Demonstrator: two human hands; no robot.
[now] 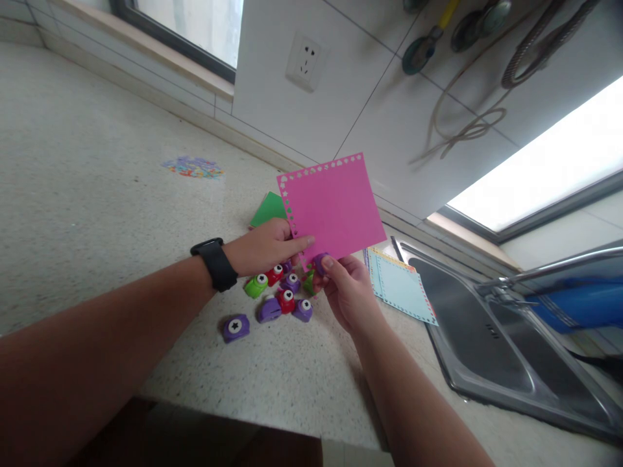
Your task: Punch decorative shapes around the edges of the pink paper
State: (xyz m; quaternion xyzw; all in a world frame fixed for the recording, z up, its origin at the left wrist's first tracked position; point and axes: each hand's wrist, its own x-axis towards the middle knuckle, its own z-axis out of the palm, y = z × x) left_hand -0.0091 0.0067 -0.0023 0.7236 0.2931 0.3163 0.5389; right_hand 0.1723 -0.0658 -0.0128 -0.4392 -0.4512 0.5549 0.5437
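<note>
My left hand (pixel 265 246), with a black watch on the wrist, pinches the lower left edge of a pink paper sheet (pixel 335 207) held above the counter. The sheet has small shapes punched along its top and left edges. My right hand (pixel 345 288) grips a small purple craft punch (pixel 319 261) clamped on the sheet's bottom corner. Below the hands, several small punches lie on the counter: purple (pixel 236 326), green (pixel 256 285) and red (pixel 286 300).
A green sheet (pixel 267 209) lies behind the pink one. A stack of light blue sheets (pixel 402 288) sits by the steel sink (pixel 487 344) with its tap (pixel 545 269). Coloured paper bits (pixel 193 167) lie far left. A wall socket (pixel 304 60) is above.
</note>
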